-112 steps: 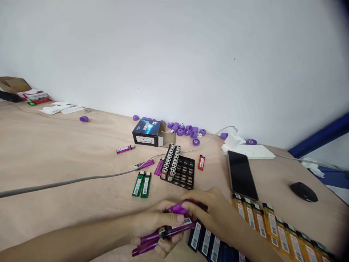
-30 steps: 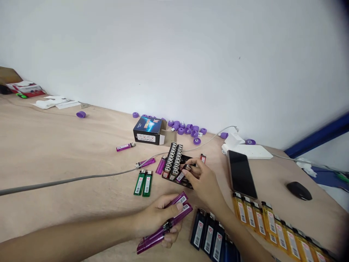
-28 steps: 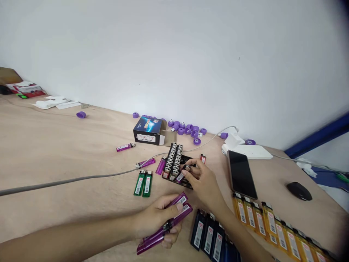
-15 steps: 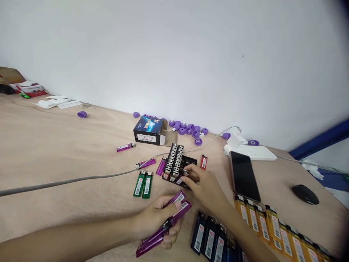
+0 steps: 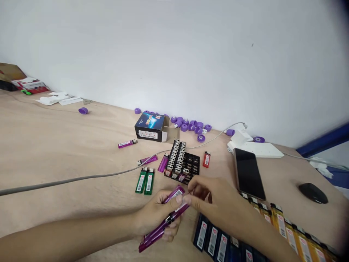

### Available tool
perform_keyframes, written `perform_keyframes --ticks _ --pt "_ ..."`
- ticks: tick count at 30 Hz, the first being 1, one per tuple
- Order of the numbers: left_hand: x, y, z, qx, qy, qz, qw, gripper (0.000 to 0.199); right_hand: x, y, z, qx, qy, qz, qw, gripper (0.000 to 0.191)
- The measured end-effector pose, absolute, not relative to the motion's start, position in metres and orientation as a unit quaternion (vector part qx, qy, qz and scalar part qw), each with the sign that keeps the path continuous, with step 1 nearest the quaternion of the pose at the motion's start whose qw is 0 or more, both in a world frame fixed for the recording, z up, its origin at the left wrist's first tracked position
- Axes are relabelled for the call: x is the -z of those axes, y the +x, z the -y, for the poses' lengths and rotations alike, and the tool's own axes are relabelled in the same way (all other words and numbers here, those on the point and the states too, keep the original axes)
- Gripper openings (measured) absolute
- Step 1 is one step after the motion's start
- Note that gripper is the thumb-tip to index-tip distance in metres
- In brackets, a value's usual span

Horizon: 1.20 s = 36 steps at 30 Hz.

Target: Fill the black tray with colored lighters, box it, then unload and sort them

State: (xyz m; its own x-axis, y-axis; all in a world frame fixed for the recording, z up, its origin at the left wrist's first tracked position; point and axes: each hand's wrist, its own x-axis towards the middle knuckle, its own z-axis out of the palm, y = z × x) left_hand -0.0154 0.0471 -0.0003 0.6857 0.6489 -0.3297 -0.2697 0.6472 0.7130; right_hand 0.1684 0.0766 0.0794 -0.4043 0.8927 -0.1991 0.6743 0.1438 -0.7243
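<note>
Along the near edge of the plywood tabletop (image 5: 54, 153): left hand (image 5: 155, 216) closed around a bundle of purple lighters (image 5: 165, 223), fingers curled underneath, thumb pressed on top, bundle tilted across the palm. Right hand (image 5: 220, 205) just beside, fingers bunched, thumb and forefinger close together at the upper lighter; contact impossible to tell through the blur.

Ahead of both hands, black lighter tray (image 5: 181, 162), upright silver-headed lighters packed in rows along its left half. Left of the tray, two green lighters (image 5: 144, 181) side by side and a lone purple lighter (image 5: 163, 162); right of it, a red lighter (image 5: 206, 159). Below the right hand, a row of navy lighters (image 5: 211, 238). Farther right, yellow lighters (image 5: 286, 233) in a line beneath a black smartphone (image 5: 248, 174). Against the wall, scattered purple caps (image 5: 191, 127).
</note>
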Motion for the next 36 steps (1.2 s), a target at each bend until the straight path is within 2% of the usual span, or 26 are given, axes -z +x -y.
perform_keyframes --ticks 2,8,12,19,23,27,32,36 --pt "-0.001 -0.016 -0.047 -0.262 0.317 -0.300 0.861 0.059 -0.081 0.166 -0.074 -0.404 -0.514 0.748 0.110 0.009" --pt "-0.002 -0.019 -0.049 -0.230 0.256 -0.312 0.886 0.058 -0.081 0.174 -0.074 -0.390 -0.500 0.773 0.037 0.013" --pt "-0.003 -0.021 -0.050 -0.225 0.240 -0.319 0.889 0.061 -0.079 0.177 -0.067 -0.334 -0.454 0.825 0.033 0.015" --pt "-0.005 -0.016 -0.049 -0.255 0.263 -0.330 0.870 0.062 -0.068 0.155 -0.061 -0.398 -0.374 0.827 0.135 0.009" --pt "0.000 -0.016 -0.050 -0.260 0.244 -0.323 0.877 0.058 -0.072 0.154 -0.061 -0.385 -0.432 0.806 0.125 0.011" --pt "0.003 -0.018 -0.049 -0.268 0.259 -0.302 0.878 0.056 -0.088 0.171 -0.071 -0.391 -0.490 0.768 0.132 0.021" --pt "0.003 -0.018 -0.044 -0.267 0.267 -0.297 0.877 0.054 -0.089 0.198 -0.099 -0.416 -0.518 0.702 0.257 0.037" --pt "0.002 -0.017 -0.041 -0.268 0.300 -0.288 0.869 0.051 -0.065 0.203 -0.116 -0.341 -0.553 0.687 0.326 0.032"
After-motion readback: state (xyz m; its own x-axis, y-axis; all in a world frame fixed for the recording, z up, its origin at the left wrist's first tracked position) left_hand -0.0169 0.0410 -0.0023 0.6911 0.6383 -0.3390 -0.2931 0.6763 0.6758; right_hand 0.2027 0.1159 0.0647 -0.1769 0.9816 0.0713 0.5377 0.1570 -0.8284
